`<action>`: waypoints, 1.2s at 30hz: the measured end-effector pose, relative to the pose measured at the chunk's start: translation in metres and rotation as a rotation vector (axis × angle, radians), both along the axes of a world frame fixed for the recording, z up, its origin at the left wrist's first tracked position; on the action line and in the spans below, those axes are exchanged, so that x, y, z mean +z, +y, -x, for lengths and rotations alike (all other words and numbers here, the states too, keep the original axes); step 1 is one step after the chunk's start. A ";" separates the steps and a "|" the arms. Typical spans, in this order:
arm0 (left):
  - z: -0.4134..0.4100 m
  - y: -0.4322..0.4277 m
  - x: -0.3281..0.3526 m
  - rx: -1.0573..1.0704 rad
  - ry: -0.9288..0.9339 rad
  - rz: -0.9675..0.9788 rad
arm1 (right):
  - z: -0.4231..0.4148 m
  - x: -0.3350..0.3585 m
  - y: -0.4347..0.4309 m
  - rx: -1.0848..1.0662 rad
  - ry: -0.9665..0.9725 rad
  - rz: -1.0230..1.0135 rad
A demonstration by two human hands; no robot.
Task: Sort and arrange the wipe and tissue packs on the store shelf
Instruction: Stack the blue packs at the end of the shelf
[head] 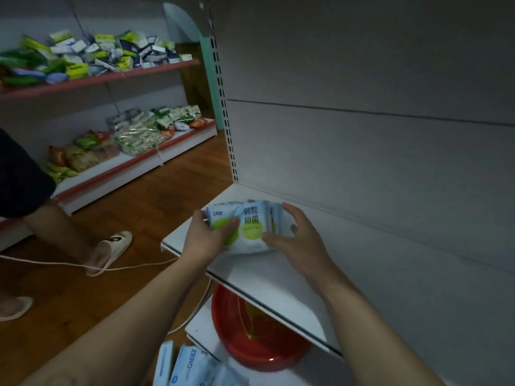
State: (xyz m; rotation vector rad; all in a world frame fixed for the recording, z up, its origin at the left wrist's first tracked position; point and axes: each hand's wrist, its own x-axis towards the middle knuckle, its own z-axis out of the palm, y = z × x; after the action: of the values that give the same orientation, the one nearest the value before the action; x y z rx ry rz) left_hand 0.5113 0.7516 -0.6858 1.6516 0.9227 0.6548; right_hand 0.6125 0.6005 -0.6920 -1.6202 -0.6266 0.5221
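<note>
A small stack of light-blue wipe packs (252, 218) with green circles stands on the left end of the white shelf board (278, 280). My left hand (207, 236) grips the stack from its left side, thumb across the front pack. My right hand (295, 240) curls around the right side and lower front edge of the same stack. More light-blue packs marked ZERO (186, 366) lie on the lower shelf at the bottom of the view.
A red plastic basin (256, 330) sits on the lower shelf under the board. Another person's legs in white slippers (110, 250) stand on the wooden floor at left, with a white cord (55, 263) running past. Far-left shelves (97, 79) hold mixed goods.
</note>
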 end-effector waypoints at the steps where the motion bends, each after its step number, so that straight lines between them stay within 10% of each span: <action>1: -0.008 0.006 -0.004 0.037 -0.012 0.027 | -0.002 -0.004 0.002 -0.038 -0.003 0.010; 6: -0.043 0.032 -0.005 0.130 0.002 0.041 | -0.006 -0.019 0.009 -0.115 -0.048 0.046; 11: -0.052 0.025 -0.004 -0.023 0.544 -0.532 | -0.022 -0.024 0.002 -0.213 0.031 0.132; 17: -0.060 -0.005 -0.003 -0.225 0.694 -0.762 | -0.020 -0.022 0.000 -0.209 -0.011 0.160; 22: -0.060 -0.003 -0.007 -0.209 0.312 -0.514 | -0.018 -0.021 0.006 -0.173 -0.048 0.166; 29: -0.035 0.014 -0.027 -0.058 0.403 -0.391 | -0.016 -0.018 0.025 -0.181 0.190 -0.010; 33: -0.043 0.019 -0.024 0.036 0.022 0.045 | -0.012 -0.015 0.036 -0.037 0.338 -0.079; 36: -0.046 0.022 -0.023 0.199 -0.025 0.020 | -0.010 -0.010 0.038 0.050 0.392 -0.077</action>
State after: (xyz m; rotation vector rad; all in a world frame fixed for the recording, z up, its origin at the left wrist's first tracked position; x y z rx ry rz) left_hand 0.5569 0.7734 -0.7084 1.5426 1.0807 0.7960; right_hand 0.6223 0.6382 -0.7024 -1.3815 -0.3881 0.8175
